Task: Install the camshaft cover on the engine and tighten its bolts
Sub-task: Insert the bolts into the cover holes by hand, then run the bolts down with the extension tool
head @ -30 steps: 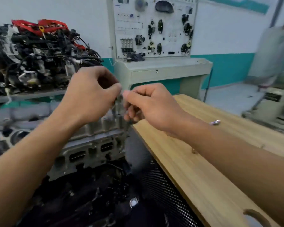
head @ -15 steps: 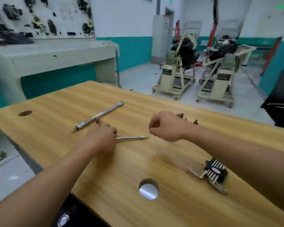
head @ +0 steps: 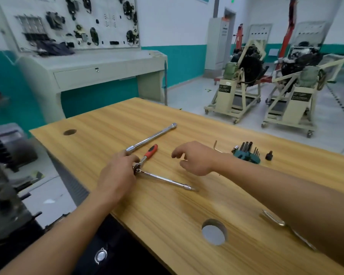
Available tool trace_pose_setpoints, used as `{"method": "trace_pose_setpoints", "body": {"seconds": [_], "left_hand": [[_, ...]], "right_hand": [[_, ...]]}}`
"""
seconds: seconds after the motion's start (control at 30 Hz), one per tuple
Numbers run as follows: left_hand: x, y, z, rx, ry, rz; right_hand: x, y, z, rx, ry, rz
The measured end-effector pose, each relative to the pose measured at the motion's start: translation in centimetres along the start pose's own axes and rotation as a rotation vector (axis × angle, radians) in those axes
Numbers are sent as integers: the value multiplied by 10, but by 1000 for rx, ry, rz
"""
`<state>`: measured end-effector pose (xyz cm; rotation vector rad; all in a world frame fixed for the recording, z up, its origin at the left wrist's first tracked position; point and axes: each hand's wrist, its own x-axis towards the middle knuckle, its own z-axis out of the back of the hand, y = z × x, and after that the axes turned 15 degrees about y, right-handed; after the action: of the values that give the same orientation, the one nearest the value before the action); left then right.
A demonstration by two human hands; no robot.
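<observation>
On the wooden table [head: 167, 211] lies a ratchet with a red and black handle [head: 150, 152]. A long chrome extension bar [head: 165, 179] is plugged into its head and points right. My left hand [head: 117, 175] covers the ratchet head, its fingers curled round the joint. My right hand [head: 197, 157] hovers just above the table to the right of the ratchet, fingers loosely curled and holding nothing. The engine [head: 2, 175] shows only as a blurred dark mass at the left edge. No camshaft cover or bolts are visible.
A second long chrome bar [head: 152, 137] lies behind the ratchet. A green holder of hex keys [head: 246, 152] and a small black socket [head: 269, 155] sit at the right. A flat metal tool [head: 286, 229] lies near my right forearm. The table has round holes [head: 214, 232].
The view swung from the engine to the table. My left hand came down on the ratchet head; the ratchet and extension now show more fully. My right hand opened from a fist.
</observation>
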<state>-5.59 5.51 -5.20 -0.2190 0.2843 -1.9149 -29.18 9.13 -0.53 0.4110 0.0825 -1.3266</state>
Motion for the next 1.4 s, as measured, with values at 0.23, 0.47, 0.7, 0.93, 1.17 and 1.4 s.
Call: {"method": "trace_pose_setpoints", "body": {"seconds": [0.23, 0.47, 0.7, 0.93, 1.17, 1.4], "left_hand": [[1, -13, 1, -232, 222, 339], [-27, -15, 37, -583, 174, 264], [-83, -18, 177, -763, -287, -85], [-178, 10, 314, -915, -519, -244], [-214, 70, 356, -998, -651, -89], [-201, 103, 353, -969, -711, -108]], "right_hand": [[69, 57, -4, -509, 40, 151], [71, 70, 8, -693, -181, 375], [-8, 152, 103, -271, -726, 692], [-37, 293, 177, 54, -880, 957], [-28, 393, 192, 67, -839, 985], [-8, 411, 185, 86, -792, 988]]}}
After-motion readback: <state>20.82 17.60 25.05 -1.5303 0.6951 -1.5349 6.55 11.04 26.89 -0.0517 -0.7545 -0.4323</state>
